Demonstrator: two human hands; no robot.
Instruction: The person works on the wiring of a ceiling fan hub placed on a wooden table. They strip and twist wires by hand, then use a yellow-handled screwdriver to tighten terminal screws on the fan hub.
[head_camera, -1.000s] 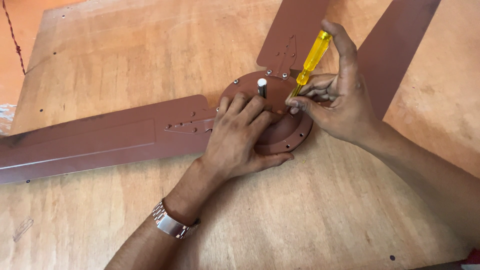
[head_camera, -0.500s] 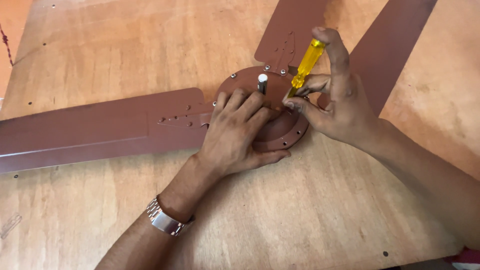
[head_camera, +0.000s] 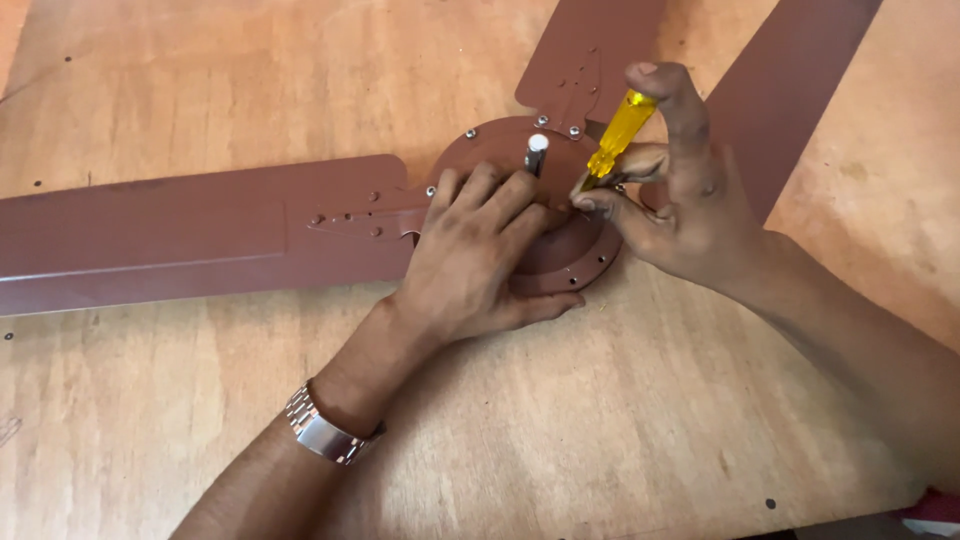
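My left arm comes up from the bottom left of the frame, a metal wristwatch (head_camera: 325, 432) on the wrist, and my left hand (head_camera: 470, 265) lies flat, palm down, fingers spread narrow and holding nothing, pressed onto the round brown fan hub (head_camera: 570, 262) near the middle of the frame. My right arm runs in from the lower right edge, and my right hand (head_camera: 680, 205) is curled tight around a yellow-handled screwdriver (head_camera: 618, 140), thumb and fingertips pinching low on it, index finger hooked over the top of the handle. The screwdriver stands nearly upright, leaning a little to the right, its tip down on the hub just beside my left fingertips; the tip itself is hidden by my fingers.

Everything lies on a wooden board (head_camera: 200, 90). One long brown blade (head_camera: 150, 240) stretches from the hub to the left edge, a second blade (head_camera: 590, 50) goes to the top centre, and a third blade (head_camera: 790, 90) slants to the upper right behind my right hand. A short shaft with a pale end (head_camera: 537, 150) sticks up from the hub between my two hands, just above my left fingers
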